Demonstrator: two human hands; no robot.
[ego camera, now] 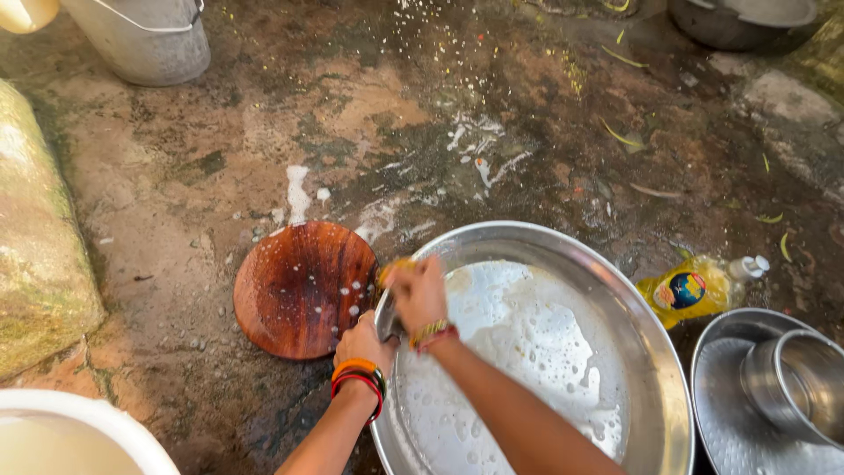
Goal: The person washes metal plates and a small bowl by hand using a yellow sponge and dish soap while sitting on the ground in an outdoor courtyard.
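Head view: left hand [362,341], bangled at the wrist, has its fingers curled on the near rim of a big steel basin [651,352] full of suds. Right hand [418,295] sits just beyond, fingers closed around a yellow scrubber [393,268] at the rim. Left of both lies a wet round wooden board [299,290]. Farther right, a yellow soap bottle [699,288] lies on the floor [220,176].

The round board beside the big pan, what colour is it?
The round board is reddish-brown wood, flecked with white foam; head view.
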